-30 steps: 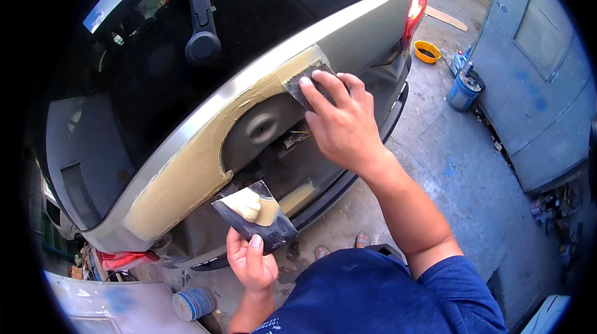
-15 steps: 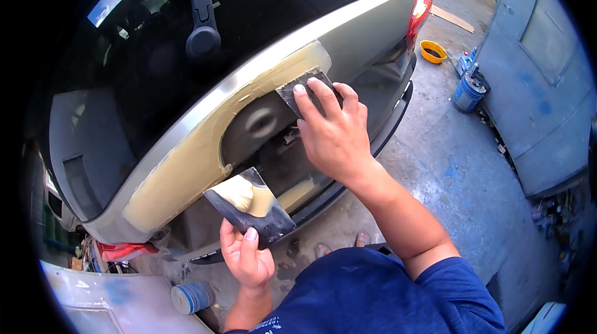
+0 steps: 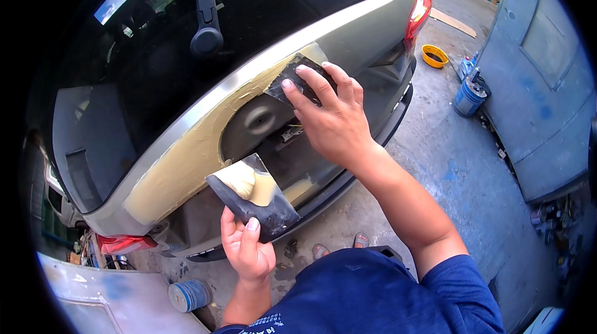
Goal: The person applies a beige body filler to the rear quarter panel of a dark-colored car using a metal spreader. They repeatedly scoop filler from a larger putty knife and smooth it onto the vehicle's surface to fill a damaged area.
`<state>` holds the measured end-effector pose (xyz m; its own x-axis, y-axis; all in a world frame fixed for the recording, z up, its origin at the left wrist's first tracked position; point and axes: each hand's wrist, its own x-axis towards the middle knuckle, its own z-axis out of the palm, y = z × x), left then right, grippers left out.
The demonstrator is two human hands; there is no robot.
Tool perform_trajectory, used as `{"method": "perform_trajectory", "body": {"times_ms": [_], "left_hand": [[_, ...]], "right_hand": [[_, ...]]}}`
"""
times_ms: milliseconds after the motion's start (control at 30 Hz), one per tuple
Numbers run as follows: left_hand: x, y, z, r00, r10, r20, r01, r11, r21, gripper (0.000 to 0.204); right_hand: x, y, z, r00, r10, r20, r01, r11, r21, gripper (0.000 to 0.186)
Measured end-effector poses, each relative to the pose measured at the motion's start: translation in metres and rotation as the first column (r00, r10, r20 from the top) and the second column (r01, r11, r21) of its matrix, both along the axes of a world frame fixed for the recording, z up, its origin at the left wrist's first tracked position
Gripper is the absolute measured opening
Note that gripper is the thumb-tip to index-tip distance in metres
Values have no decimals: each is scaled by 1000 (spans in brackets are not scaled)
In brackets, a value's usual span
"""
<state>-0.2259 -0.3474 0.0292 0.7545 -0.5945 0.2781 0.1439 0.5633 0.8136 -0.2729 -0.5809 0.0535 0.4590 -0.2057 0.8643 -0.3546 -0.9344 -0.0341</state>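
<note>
My right hand [image 3: 333, 113] grips a dark, flat filler spreader [image 3: 293, 79], its far edge against the beige body filler [image 3: 186, 157] on the car's tailgate [image 3: 367, 20]. Fingers lie over the spreader's face. Lower down, my left hand [image 3: 249, 250] pinches a dark square putty board [image 3: 273, 213] by its near corner. On that board sits a cream lump of filler [image 3: 236, 180] with a smear beside it. The filler coat runs in a broad band below the rear window, around a dark recess [image 3: 252, 125] in the tailgate. The left thumb rests on top of the board.
A rear wiper [image 3: 206, 38] lies on the dark window. The bumper [image 3: 336, 191] curves below my hands. To the right stand a yellow basin [image 3: 434, 56], a blue bucket [image 3: 467, 97] and a grey-blue panel [image 3: 547, 91]. Another bucket [image 3: 189, 295] stands at lower left beside a pale panel [image 3: 130, 293].
My right hand with the spreader has shifted slightly left and up along the filler band. My left hand still holds the board with its lump, almost in place.
</note>
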Motion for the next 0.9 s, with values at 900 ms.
{"method": "perform_trajectory", "body": {"times_ms": [900], "left_hand": [[-1, 4, -14, 998, 63, -9, -63, 998, -8, 52]], "right_hand": [[-7, -29, 12, 987, 108, -119, -128, 975, -179, 45]]}}
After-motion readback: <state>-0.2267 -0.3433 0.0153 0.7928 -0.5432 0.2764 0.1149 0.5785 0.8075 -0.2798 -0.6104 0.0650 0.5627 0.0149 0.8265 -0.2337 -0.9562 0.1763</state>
